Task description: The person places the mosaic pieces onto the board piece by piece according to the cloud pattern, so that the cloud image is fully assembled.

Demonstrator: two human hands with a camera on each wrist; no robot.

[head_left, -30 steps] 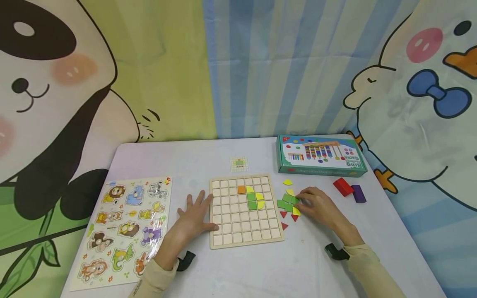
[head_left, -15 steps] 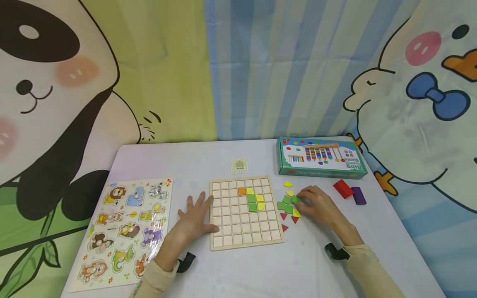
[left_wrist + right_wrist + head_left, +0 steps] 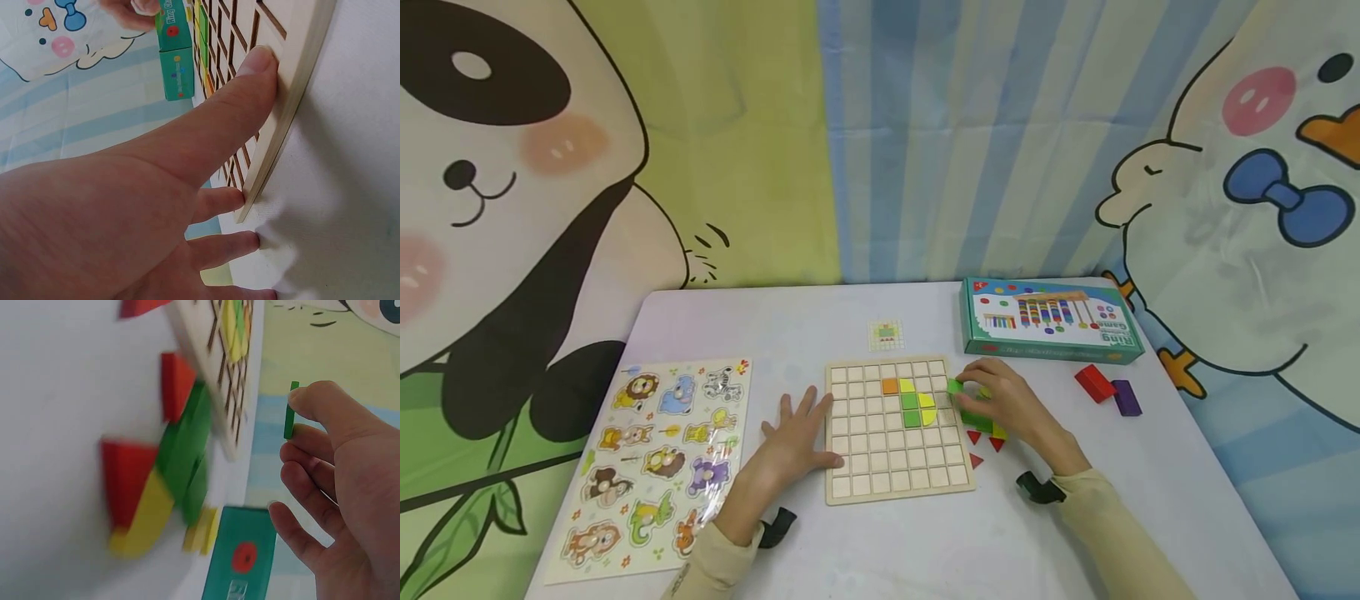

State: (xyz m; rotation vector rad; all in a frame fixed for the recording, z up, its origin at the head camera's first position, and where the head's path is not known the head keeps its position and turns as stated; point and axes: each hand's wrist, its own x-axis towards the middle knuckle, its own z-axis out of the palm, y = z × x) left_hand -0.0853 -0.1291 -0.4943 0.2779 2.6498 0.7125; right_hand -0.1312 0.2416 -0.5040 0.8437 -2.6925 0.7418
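Note:
A wooden grid board lies mid-table, with one orange square, green squares and yellow quarter-round pieces set in its cells. My left hand rests at the board's left edge, fingers spread; in the left wrist view the thumb lies on the rim. My right hand pinches a green square tile between thumb and finger, lifted near the board's right edge. Below that hand lie loose green tiles, red triangles and yellow pieces, partly hidden in the head view.
A small pattern card lies behind the board. At the back right stands a green game box, with a red block and a purple block in front of it. An animal puzzle sheet covers the left side.
My right hand has picked a green tile from the loose pieces and moved left toward the board with it. The left hand stays at the board's edge.

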